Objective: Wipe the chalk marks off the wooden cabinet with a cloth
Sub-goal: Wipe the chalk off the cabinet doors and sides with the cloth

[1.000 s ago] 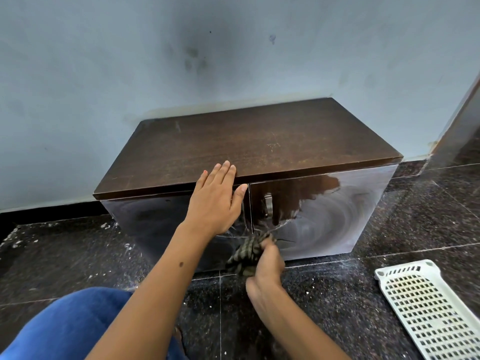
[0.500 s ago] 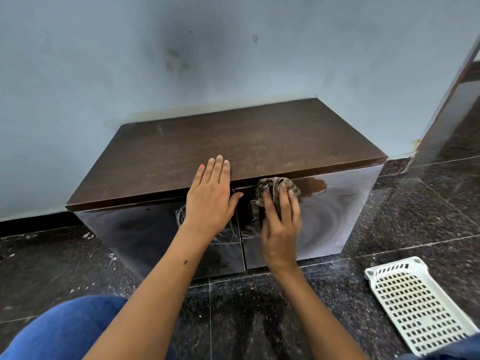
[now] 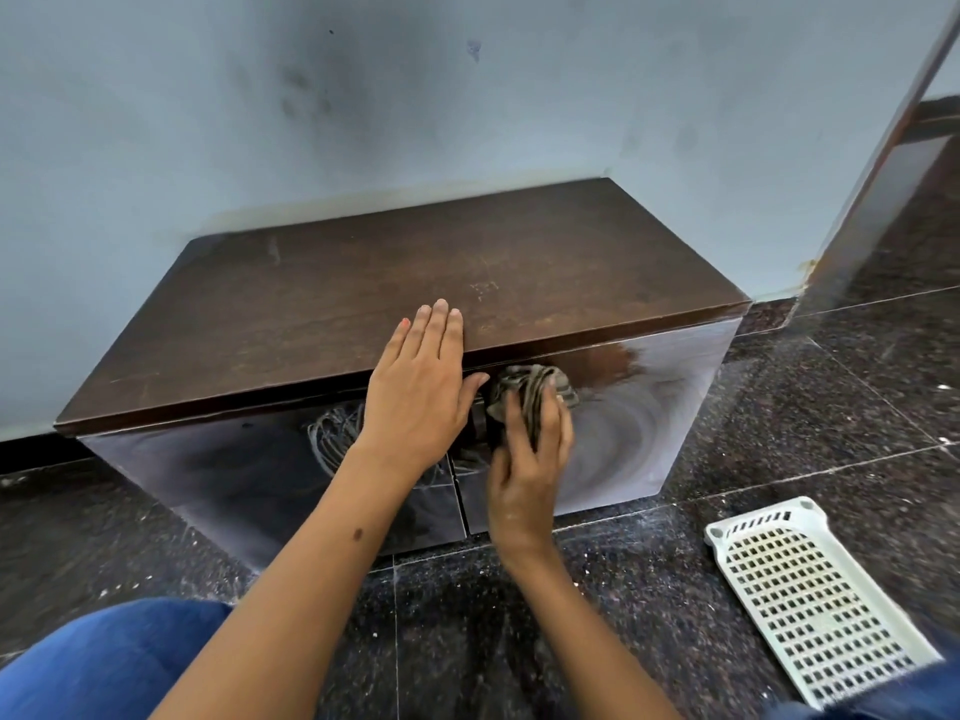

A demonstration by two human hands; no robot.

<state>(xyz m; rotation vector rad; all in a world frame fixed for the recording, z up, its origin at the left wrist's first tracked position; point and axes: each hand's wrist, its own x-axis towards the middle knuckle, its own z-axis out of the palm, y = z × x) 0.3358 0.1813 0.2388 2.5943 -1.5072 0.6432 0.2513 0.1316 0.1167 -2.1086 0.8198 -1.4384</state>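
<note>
I am crouching in front of the low wooden cabinet [image 3: 395,298], which is standing on the dark stone floor [image 3: 857,397] against the pale blue wall [image 3: 467,106]. My left hand [image 3: 421,392] is lying flat over the front edge of the cabinet top, with the fingers straight and close together and the thumb hanging down over the front. My right hand [image 3: 524,459] is just beside it, pressing the crumpled striped cloth [image 3: 535,387] against the upper part of the right cabinet door [image 3: 623,433]; the fingers are curling a little over the cloth and holding it to the wood. White chalk marks [image 3: 332,433] are showing as scribbled lines on the left cabinet door [image 3: 218,475], partly hidden behind my left wrist. On the right door, beside the cloth, pale round smears are showing on the glossy surface. A white perforated plastic tray [image 3: 810,600] is lying on the floor to the right of the cabinet, well apart from it. My blue trouser knee [image 3: 104,662] is showing below the cabinet's left side.
</note>
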